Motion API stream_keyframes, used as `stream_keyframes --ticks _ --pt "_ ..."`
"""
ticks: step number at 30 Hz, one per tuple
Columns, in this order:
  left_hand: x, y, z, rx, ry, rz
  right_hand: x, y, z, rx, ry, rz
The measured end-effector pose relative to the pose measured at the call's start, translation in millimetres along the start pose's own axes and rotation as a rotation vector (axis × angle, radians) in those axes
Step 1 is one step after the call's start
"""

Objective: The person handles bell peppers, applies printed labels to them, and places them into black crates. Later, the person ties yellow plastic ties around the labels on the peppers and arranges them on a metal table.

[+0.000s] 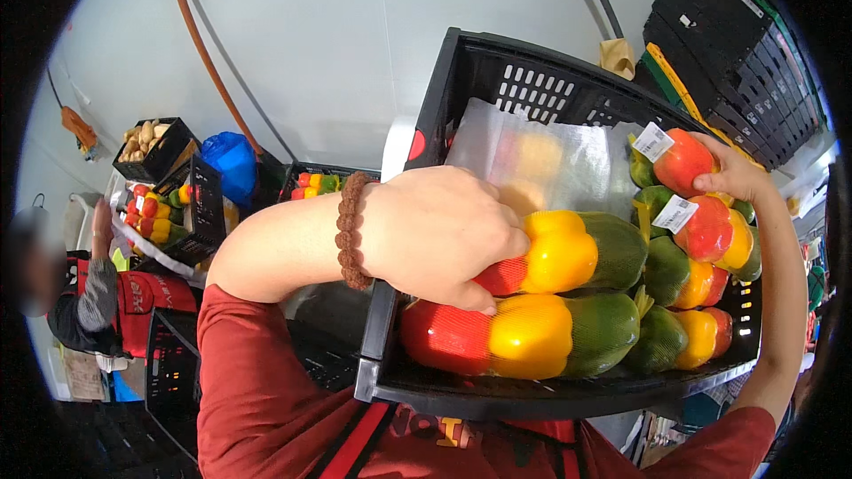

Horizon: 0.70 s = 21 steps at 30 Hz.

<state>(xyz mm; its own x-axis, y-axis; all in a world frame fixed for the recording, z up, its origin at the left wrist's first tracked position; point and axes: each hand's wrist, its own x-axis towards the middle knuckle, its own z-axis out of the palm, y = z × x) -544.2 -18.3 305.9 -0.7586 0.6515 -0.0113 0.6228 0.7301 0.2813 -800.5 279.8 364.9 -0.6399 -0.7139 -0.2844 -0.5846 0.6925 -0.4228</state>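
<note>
My left hand (439, 233), with a brown braided band at its wrist, curls over the red end of a netted pepper pack (562, 253) of red, yellow and green peppers. A similar netted pack (529, 336) lies beside it, close to my left thumb. My right hand (735, 166) grips the red end of a labelled pepper pack (685, 159) at the crate's right side. Just below that, another labelled pack (712, 229) rests on more packs. All are in a black plastic crate (506, 396) before me. A translucent plastic sheet (586, 153) covers peppers at its far side.
Black crates (739, 60) are stacked at the upper right. To the left, a person (100, 306) in a red vest is near a crate of pepper packs (160, 213). Behind are a crate of pale root vegetables (143, 140) and a blue bag (229, 163). A white wall (286, 46) stands ahead.
</note>
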Motion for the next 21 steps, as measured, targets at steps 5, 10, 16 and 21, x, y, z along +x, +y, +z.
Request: stream_keyframes --ticks 5,10,16,21 --pt "-4.8 1.9 1.1 -0.028 0.014 -0.035 4.9 -10.5 3.7 -0.072 -0.013 -0.041" --pt "-3.0 2.2 -2.5 -0.031 -0.023 -0.035 14.7 -8.0 4.4 -0.102 0.059 -0.089" --pt "1.9 2.8 -8.6 -0.035 -0.059 -0.023 30.0 -37.7 -1.7 0.071 0.149 -0.377" --pt "-1.4 1.5 -5.9 -0.057 -0.037 -0.024 82.0 -95.9 24.6 0.181 -0.058 -0.612"
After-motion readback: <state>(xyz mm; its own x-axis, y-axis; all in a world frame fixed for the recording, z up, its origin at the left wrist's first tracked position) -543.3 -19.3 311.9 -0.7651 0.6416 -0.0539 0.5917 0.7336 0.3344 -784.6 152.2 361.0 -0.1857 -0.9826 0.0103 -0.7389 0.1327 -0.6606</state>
